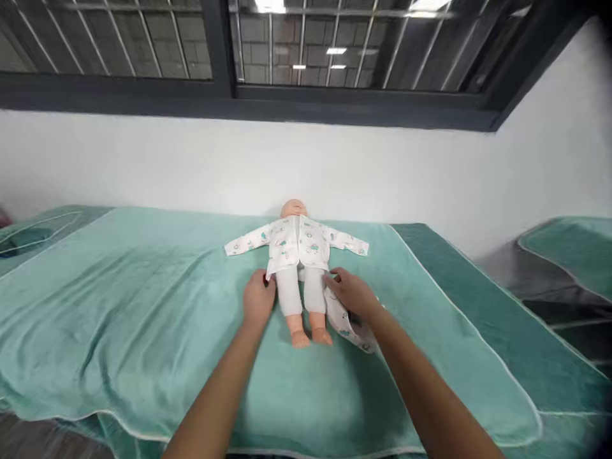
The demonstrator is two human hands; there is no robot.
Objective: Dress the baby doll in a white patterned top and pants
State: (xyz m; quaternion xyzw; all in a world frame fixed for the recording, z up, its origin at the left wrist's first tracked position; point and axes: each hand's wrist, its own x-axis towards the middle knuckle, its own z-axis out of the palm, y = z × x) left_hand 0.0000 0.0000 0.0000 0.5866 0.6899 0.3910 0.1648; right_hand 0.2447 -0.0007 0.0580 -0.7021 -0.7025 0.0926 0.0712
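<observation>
A baby doll (pixel 294 208) lies on its back with its head by the wall and its bare feet toward me. It wears a white patterned jacket (pixel 313 245), arms spread wide and the front parted slightly, and white trousers (pixel 289 290). My left hand (pixel 259 296) is closed at the jacket's lower left corner, pinching the hem. On the other side, my right hand (pixel 352 293) has its fingertips closed at the lower right corner of the hem, beside the doll's leg. Beneath that hand lies another white patterned garment (pixel 342 319), partly covered by it.
A light green blanket (pixel 157 319) with some wrinkles covers the bed under the doll. Behind it rises a white wall (pixel 191 166) below a dark-framed window (pixel 354 105) with bars. Another green-covered surface (pixel 574 245) stands at the right.
</observation>
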